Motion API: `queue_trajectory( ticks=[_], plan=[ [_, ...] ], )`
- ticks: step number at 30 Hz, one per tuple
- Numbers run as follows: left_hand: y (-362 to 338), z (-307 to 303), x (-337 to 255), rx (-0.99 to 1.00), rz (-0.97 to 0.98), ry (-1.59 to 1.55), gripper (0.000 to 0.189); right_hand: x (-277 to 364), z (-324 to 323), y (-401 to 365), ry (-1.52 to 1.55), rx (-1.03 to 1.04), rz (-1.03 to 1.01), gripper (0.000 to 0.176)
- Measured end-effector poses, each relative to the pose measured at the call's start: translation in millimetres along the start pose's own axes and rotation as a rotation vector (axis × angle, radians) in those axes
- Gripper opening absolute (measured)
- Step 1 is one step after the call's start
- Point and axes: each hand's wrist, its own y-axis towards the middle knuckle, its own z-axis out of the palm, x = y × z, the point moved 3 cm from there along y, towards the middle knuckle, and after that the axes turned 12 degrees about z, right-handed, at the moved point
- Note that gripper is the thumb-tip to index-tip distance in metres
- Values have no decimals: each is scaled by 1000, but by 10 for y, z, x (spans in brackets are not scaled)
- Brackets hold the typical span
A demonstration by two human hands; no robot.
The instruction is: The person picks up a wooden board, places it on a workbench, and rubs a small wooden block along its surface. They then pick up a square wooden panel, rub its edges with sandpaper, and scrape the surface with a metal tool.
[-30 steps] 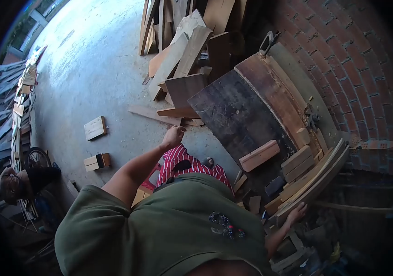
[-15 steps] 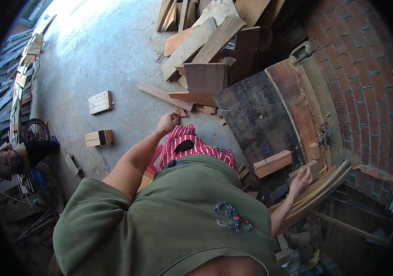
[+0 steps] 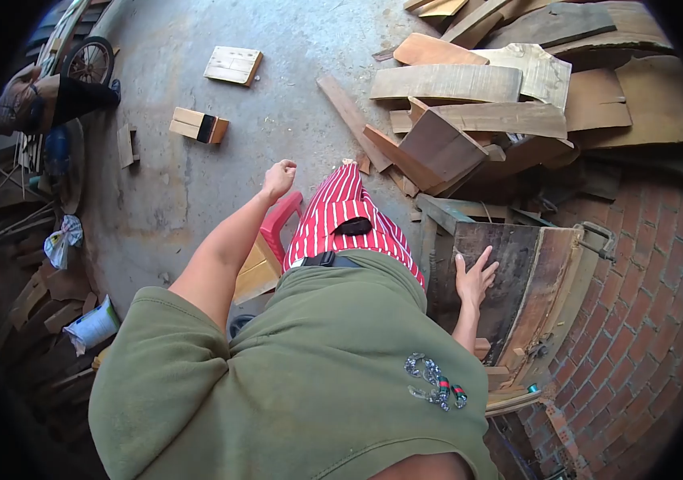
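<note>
My left hand (image 3: pixel 280 179) is out over the concrete floor, left of the red-and-white striped cloth (image 3: pixel 347 212) at my lap. Its fingers are curled, and nothing shows in them. Spread fingers mark my right hand (image 3: pixel 476 280), which is empty above the dark top of the workbench (image 3: pixel 507 244); whether it touches the surface is unclear. Near my right forearm, wood blocks (image 3: pixel 481 348) are partly hidden by my arm and shirt. A pink plastic stool (image 3: pixel 279 226) stands just below my left hand.
Wooden boards (image 3: pixel 445 82) lie piled at the upper right. Two small wooden pieces, one pale (image 3: pixel 233 66) and one with a black band (image 3: pixel 199 126), rest on the floor. A clamp (image 3: pixel 597 240) sits at the bench edge, beside a brick wall (image 3: pixel 645 280). Another person (image 3: pixel 45 104) is at far left.
The whole view has shifted and turned. My right hand has moved from beside the wood blocks to over the bench top, fingers spread. My left hand is farther from the wood scraps.
</note>
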Motion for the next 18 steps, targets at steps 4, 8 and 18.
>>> queue_trajectory(
  ticks=[4, 8, 18],
  plan=[
    [-718, 317, 930, -33, -233, 1, 34, 0, -33, 66, -134, 10, -20, 92],
    [-1710, 1111, 1390, -77, -388, -291, 36, -26, -16, 197, -226, -40, -106, 97],
    [-3443, 2979, 2654, -158, -347, -756, 40, -86, 62, 364, -221, -159, -206, 104]
  ],
)
